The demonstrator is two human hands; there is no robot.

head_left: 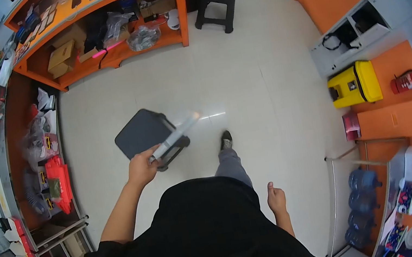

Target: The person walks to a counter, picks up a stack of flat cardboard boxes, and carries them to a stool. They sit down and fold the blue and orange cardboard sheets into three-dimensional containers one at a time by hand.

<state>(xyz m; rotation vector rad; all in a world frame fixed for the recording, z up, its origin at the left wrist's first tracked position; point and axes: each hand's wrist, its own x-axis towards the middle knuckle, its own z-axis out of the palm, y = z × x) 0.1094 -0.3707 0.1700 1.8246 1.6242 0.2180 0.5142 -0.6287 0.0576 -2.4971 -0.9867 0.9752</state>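
Note:
My left hand is closed around one end of a long, slim light-grey bar-shaped object. Its far end, blurred and orange-tinted, points forward and to the right; its exact kind cannot be made out. Below the hand and the bar, on the floor, stands a dark grey stool with a square top, partly covered from view by them. My right hand hangs low at my right side, fingers curled in and thumb up, with nothing visible in it.
An orange shelf unit with boxes and bags stands ahead. Another stool is beside it. Along the left runs a shelf with red bins. On the right are a yellow case, a fire extinguisher and a rack of water bottles.

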